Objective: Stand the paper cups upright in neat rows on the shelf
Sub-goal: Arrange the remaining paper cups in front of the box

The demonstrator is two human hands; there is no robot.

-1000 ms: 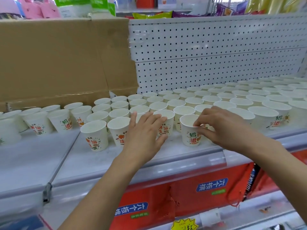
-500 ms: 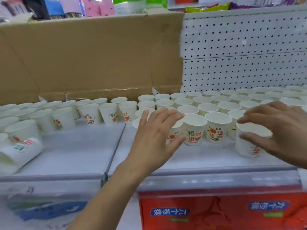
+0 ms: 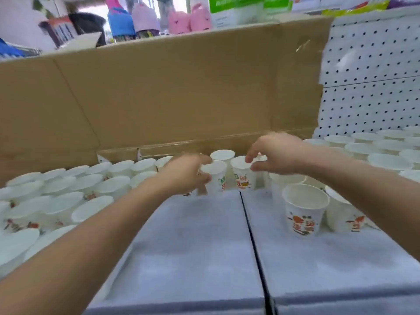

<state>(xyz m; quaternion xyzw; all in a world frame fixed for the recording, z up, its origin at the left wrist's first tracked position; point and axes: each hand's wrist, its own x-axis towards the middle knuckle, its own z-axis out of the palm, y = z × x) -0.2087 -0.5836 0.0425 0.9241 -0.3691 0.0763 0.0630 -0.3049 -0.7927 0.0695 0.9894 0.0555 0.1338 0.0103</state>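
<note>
Left hand reaches to the back of the shelf and grasps a cup with green print, thumb over the rim and fingers curled round its near side. Right hand is just beside it, thumb and forefinger curled and pinching the rim of a cup with orange print, though blur softens the exact contact. Both cups stand upright side by side, nearly touching, close to the dark seam between the two shelf boards. A third cup stands upright right behind them, against the cardboard sheet that lines the back

To the left, many cups stand packed in rows, open mouths up. To the right, more rows of cups run along the white pegboard, and one front cup with orange and red print stands upright nearer the shelf edge, under the right forearm. The middle of the shelf, in front of the two held cups, is bare white board
</note>
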